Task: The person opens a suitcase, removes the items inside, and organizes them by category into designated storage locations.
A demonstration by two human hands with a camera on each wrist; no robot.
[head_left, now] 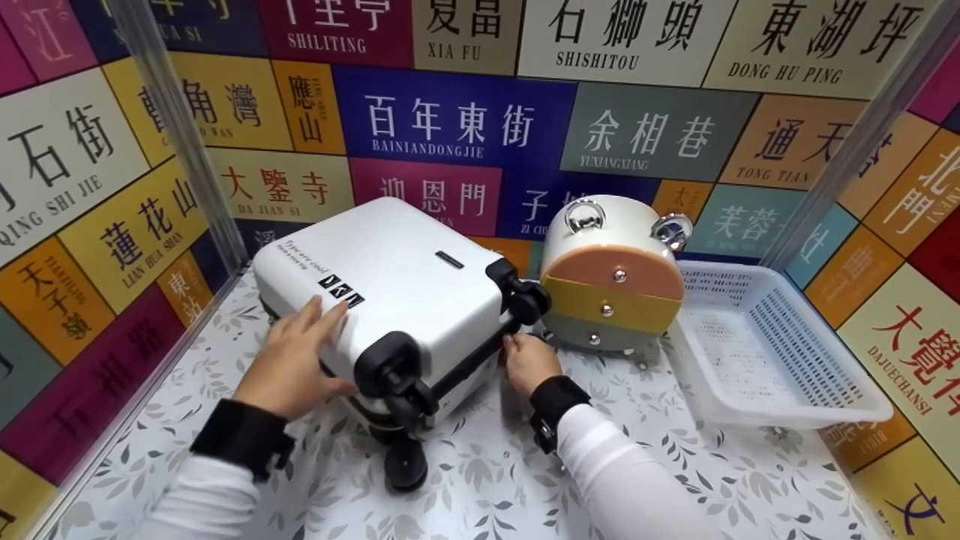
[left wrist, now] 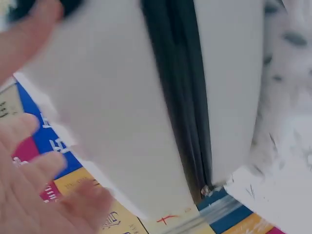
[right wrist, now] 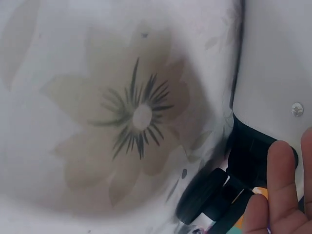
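- The left hand point(head_left: 292, 360) lies flat, fingers straight, on the top face of the suitcase point(head_left: 390, 285).
- The suitcase lies on its side at the left of the bench point(head_left: 487, 480), wheels point(head_left: 405, 465) toward the near edge.
- The right hand point(head_left: 527, 362) touches its near right edge by the zipper seam; I cannot tell if the fingers pinch something.
- Step, I judge: steadying the suitcase to open it; next needs finding the zipper pull.
- At right stand a round drawer box point(head_left: 611, 277) and an empty basket point(head_left: 765, 352).
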